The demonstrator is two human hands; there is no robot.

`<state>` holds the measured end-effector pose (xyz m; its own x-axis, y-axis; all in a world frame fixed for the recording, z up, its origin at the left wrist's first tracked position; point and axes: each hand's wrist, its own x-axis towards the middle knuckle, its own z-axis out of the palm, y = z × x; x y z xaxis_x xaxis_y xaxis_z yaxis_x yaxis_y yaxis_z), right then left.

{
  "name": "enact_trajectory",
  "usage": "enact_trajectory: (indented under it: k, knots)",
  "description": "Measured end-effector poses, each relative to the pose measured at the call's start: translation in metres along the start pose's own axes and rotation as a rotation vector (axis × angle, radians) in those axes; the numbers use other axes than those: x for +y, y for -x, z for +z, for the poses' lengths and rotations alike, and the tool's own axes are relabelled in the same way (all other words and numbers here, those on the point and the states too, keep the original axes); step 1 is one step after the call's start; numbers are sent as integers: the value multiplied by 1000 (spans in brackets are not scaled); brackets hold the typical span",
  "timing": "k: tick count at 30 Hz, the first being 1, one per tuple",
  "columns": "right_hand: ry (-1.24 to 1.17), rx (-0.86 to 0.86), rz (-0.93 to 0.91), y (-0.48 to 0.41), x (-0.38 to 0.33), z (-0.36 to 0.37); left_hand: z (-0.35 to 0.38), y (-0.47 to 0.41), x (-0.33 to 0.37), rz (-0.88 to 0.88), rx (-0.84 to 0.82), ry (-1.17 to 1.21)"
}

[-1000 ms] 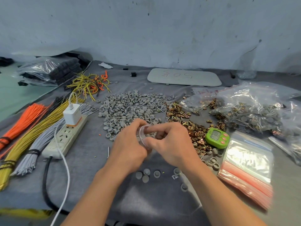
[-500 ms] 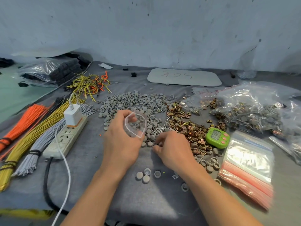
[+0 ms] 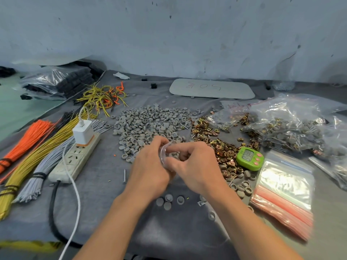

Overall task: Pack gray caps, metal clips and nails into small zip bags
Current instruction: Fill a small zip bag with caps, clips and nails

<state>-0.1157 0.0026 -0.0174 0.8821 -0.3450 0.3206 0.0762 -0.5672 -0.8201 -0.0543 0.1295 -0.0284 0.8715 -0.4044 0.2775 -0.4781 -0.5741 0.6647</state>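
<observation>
**Now both hands are gripping one small zip bag**

Far left, bundled orange wires are lying beside a power strip, where a white charger is sitting plugged in. A lone nail is lying just left of the left hand, which is curling its fingers round the clear bag's mouth above the gray cloth. Behind the hands, the gray caps are spreading in a broad pile. The right hand is pinching the bag's other side with bent fingers. Further right, metal clips are lying heaped near a green timer, which is sitting just beside a stack of empty zip bags.
</observation>
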Motion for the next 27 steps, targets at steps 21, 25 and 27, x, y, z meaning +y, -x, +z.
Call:
enact_trajectory:
  k: [21, 25, 27]
  knots:
    - [852, -49, 217, -11, 34, -22, 5, -4, 1, 61, 287, -103]
    - [942, -36, 322, -12, 28, -22, 8, -6, -12, -1, 157, -221]
    - [956, -50, 311, -10, 24, -22, 8, -7, -16, -21, 128, -235]
